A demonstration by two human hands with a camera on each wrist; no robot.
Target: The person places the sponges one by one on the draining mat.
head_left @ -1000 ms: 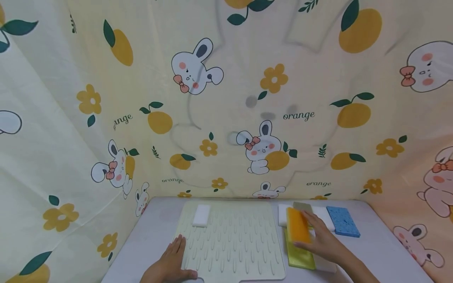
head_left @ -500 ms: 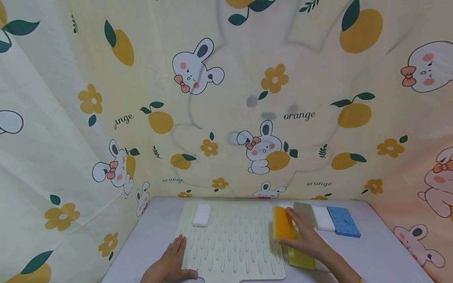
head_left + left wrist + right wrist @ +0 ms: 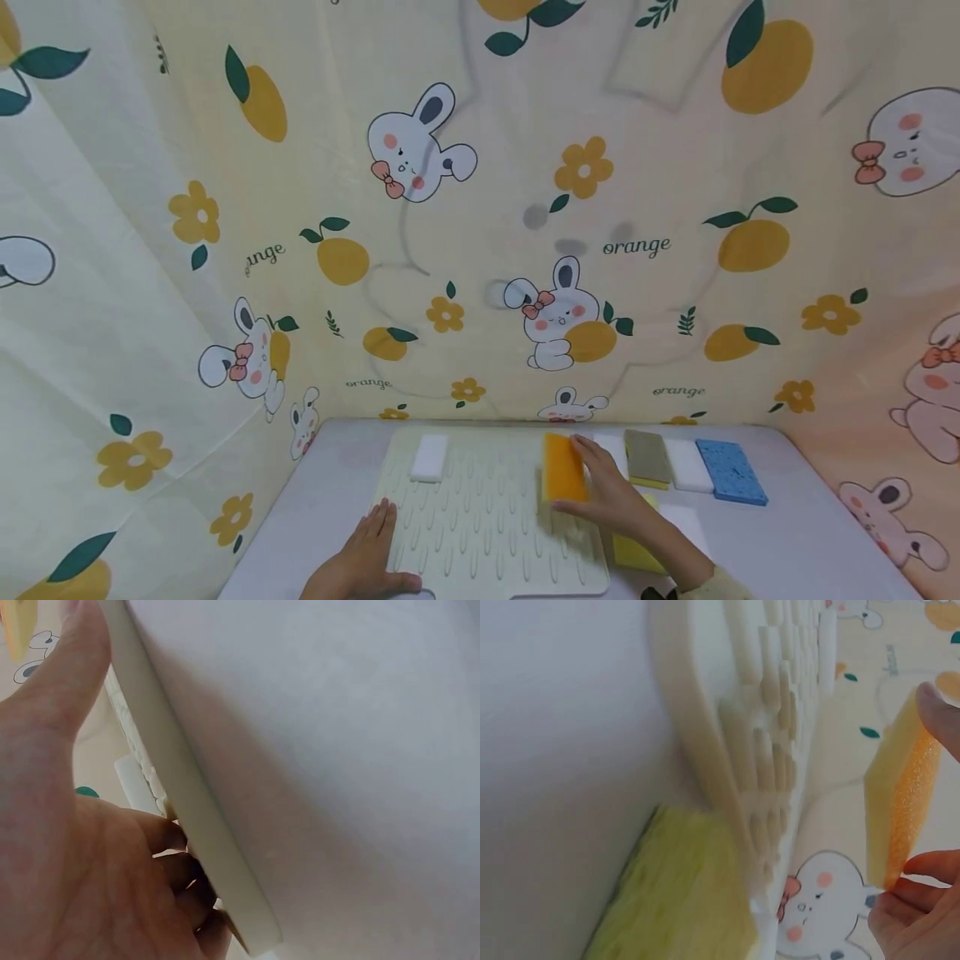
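Note:
My right hand (image 3: pixel 611 492) pinches an orange sponge (image 3: pixel 564 469) by its edges, thumb on the near end and fingers on the far end. In the right wrist view the sponge (image 3: pixel 900 795) shows an orange face over a pale yellow layer, held above the ridged mat. That cream mat (image 3: pixel 487 508) lies flat on the table. A white sponge block (image 3: pixel 429 458) rests on its far left part. At the mat's left edge my left hand (image 3: pixel 363 550) lies with fingers straight and thumb spread along the border; the left wrist view shows the palm (image 3: pixel 97 877) beside the mat's rim (image 3: pixel 202 817).
Right of the mat lie a yellow-green sponge (image 3: pixel 637 550), an olive sponge (image 3: pixel 647 458), a white block (image 3: pixel 688 465) and a blue sponge (image 3: pixel 731 472). Another white piece (image 3: pixel 684 523) is partly behind my right forearm. A patterned curtain (image 3: pixel 480 208) hangs behind the table (image 3: pixel 292 508).
My right hand has carried the orange sponge leftward from above the yellow-green sponge to over the mat's right part. My left hand has stayed at the mat's left edge.

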